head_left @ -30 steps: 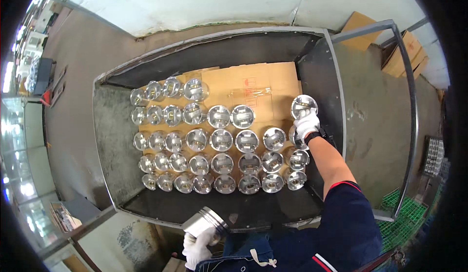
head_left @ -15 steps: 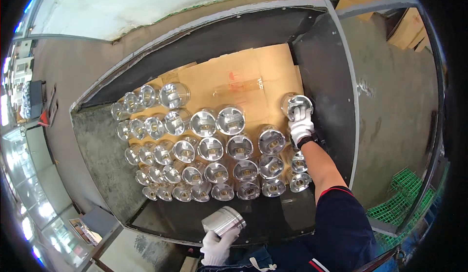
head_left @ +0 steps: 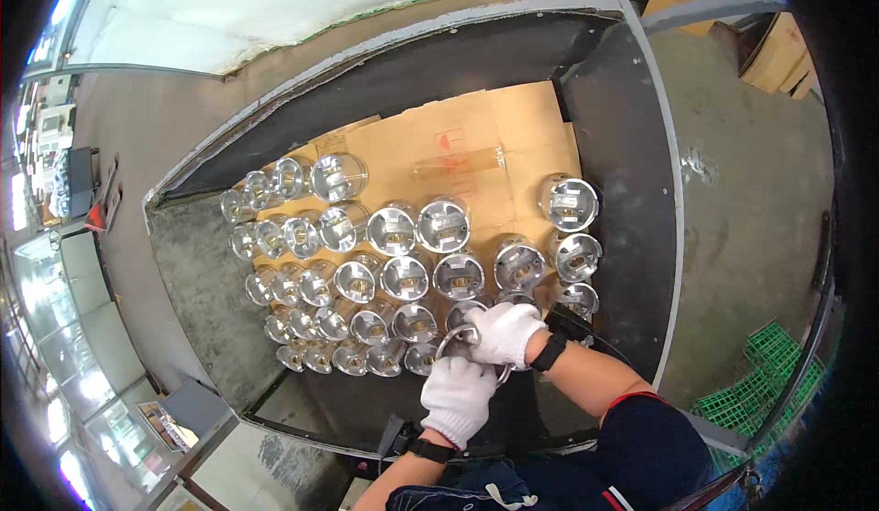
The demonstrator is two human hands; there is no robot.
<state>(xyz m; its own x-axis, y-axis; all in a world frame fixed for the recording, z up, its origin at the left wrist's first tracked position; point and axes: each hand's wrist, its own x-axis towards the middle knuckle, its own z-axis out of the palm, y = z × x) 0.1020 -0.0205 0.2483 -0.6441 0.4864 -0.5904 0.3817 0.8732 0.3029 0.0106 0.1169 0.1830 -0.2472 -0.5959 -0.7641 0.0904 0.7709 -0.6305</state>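
Observation:
Both of my hands wear white gloves and meet at a shiny metal piston (head_left: 455, 342) held over the near rows. My left hand (head_left: 458, 397) grips it from the near side, and my right hand (head_left: 506, 331) is closed on its right and far side, covering much of it. Its open rim shows between the hands. Many similar pistons (head_left: 405, 276) stand in rows on a brown cardboard sheet (head_left: 522, 131). At the right end of the sheet stands a piston (head_left: 569, 202) with no hand on it. My hands and the held piston hide part of the near rows.
Dark, raised walls (head_left: 627, 135) with a grey metal rim (head_left: 676, 209) surround the sheet. Beyond the right wall lie green wire racks (head_left: 774, 364). Cardboard boxes (head_left: 778, 58) stand at the far right, and a pale wall (head_left: 366, 3) runs along the back.
My right hand has left the piston at the right end and come back left and nearer. My left hand has lifted its piston farther over the rows, where both hands now hold it.

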